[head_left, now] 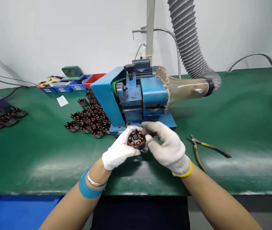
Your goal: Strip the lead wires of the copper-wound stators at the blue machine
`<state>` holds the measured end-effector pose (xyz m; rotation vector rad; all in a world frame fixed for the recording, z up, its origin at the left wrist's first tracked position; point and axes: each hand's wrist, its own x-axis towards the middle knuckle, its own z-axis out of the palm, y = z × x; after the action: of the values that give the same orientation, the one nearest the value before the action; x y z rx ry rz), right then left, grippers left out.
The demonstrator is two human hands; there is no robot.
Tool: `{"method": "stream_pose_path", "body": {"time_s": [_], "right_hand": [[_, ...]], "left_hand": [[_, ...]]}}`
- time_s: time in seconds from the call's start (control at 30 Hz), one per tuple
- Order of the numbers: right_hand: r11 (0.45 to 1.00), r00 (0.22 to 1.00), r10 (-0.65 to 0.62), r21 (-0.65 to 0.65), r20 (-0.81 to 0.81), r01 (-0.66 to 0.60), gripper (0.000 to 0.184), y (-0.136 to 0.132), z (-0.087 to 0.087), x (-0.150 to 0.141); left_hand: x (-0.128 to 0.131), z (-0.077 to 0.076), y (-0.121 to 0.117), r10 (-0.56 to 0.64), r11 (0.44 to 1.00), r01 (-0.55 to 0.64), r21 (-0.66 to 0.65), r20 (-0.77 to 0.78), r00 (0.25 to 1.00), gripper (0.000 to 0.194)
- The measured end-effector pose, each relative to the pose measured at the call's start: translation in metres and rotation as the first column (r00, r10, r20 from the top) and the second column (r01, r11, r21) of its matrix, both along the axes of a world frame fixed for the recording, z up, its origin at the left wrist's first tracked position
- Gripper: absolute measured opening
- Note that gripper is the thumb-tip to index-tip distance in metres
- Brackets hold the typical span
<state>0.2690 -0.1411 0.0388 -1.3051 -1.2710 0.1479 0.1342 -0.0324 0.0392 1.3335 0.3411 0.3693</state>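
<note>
Between my hands, above the front of the bench, is a motor stator (136, 139), a dark ring with copper windings and black insulating tabs facing up. My left hand (121, 149), in a white glove, wraps round its left side. On its right edge rest the gloved fingers of my right hand (166, 143), thumb and forefinger bent close to a winding; whether they pinch a wire is too small to tell. Just behind stands a blue motor-driven machine (132, 99). Many similar stators (90, 118) lie grouped to its left.
Yellow-handled diagonal cutters (199, 145) lie spread on the green bench (246, 127) at right. A ribbed hose (188, 38) joins the machine's clear duct (186, 88). Blue bins (75, 85), a red bin (94, 80) and a paper slip (62, 101) are back left. More stators (0, 119) lie far left.
</note>
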Motion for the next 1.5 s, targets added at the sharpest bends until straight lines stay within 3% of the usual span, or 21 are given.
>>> {"method": "stream_pose_path", "body": {"time_s": [0.03, 0.1, 0.17, 0.2, 0.27, 0.33, 0.37, 0.43, 0.53, 0.63, 0.7, 0.77, 0.83, 0.93, 1.2, 1.5], "right_hand": [[1.000, 0.969, -0.028, 0.004, -0.245, 0.030, 0.033, 0.001, 0.001, 0.003], [0.996, 0.790, -0.032, 0.042, -0.612, 0.073, 0.029, 0.004, 0.002, 0.010], [0.997, 0.696, 0.019, 0.068, -0.718, 0.043, 0.034, 0.005, 0.003, 0.017], [0.999, 0.720, 0.045, 0.049, -0.692, -0.015, 0.039, 0.005, 0.004, 0.017], [0.989, 0.843, 0.101, -0.043, -0.529, -0.145, 0.043, 0.003, 0.004, 0.015], [0.979, 0.940, 0.114, -0.125, -0.322, -0.161, 0.028, 0.001, 0.003, 0.008], [0.978, 0.961, 0.109, -0.148, -0.254, -0.150, 0.018, 0.000, 0.003, 0.006], [0.973, 0.960, 0.097, -0.177, -0.264, -0.147, 0.012, 0.000, 0.005, 0.005], [0.971, 0.842, 0.059, -0.165, -0.537, -0.174, 0.020, 0.002, 0.011, 0.016], [0.998, 0.670, -0.061, -0.047, -0.740, 0.039, 0.025, 0.002, 0.015, 0.029], [0.990, 0.691, -0.143, -0.097, -0.709, 0.106, 0.026, 0.002, 0.014, 0.030], [0.979, 0.786, -0.150, -0.203, -0.600, 0.032, 0.026, 0.003, 0.009, 0.021], [0.975, 0.833, -0.064, -0.213, -0.550, -0.066, 0.028, 0.006, 0.003, 0.007], [0.990, 0.783, 0.019, -0.100, -0.622, -0.103, 0.029, 0.013, -0.003, -0.008], [0.996, 0.507, 0.085, 0.051, -0.858, -0.080, 0.027, 0.030, -0.004, 0.002], [0.995, 0.587, 0.059, 0.097, -0.807, 0.033, 0.018, 0.036, -0.002, 0.011]], "left_hand": [[-0.001, 0.000, -0.001, -0.030, 1.000, 0.030, -0.008, 0.006, 1.000, 0.059], [-0.001, 0.000, -0.002, -0.037, 0.999, 0.035, 0.040, 0.048, 0.998, 0.056], [0.000, -0.003, -0.002, 0.026, 0.977, -0.051, 0.206, 0.122, 0.992, 0.052], [0.000, -0.004, -0.002, 0.068, 0.939, -0.117, 0.324, 0.159, 0.985, 0.051], [0.002, -0.009, -0.001, 0.153, 0.797, -0.252, 0.549, 0.221, 0.963, 0.053], [0.003, -0.013, 0.000, 0.195, 0.657, -0.320, 0.683, 0.256, 0.947, 0.054], [0.003, -0.014, 0.000, 0.191, 0.618, -0.328, 0.715, 0.267, 0.944, 0.054], [0.003, -0.016, -0.002, 0.151, 0.571, -0.328, 0.753, 0.296, 0.943, 0.054], [0.004, -0.018, -0.004, 0.108, 0.504, -0.372, 0.780, 0.370, 0.923, 0.053], [0.006, -0.020, -0.004, 0.167, 0.413, -0.432, 0.802, 0.400, 0.901, 0.053], [0.008, -0.022, -0.004, 0.255, 0.303, -0.479, 0.824, 0.414, 0.874, 0.055], [0.011, -0.023, -0.004, 0.306, 0.198, -0.505, 0.840, 0.437, 0.846, 0.059], [0.013, -0.024, -0.005, 0.287, 0.144, -0.501, 0.853, 0.449, 0.846, 0.061], [0.017, -0.024, -0.007, 0.235, 0.124, -0.478, 0.870, 0.442, 0.866, 0.061], [0.040, -0.016, -0.001, 0.271, 0.078, -0.458, 0.885, 0.424, 0.864, 0.061], [0.059, -0.002, -0.001, 0.363, 0.128, -0.391, 0.911, 0.324, 0.874, 0.060]]}}
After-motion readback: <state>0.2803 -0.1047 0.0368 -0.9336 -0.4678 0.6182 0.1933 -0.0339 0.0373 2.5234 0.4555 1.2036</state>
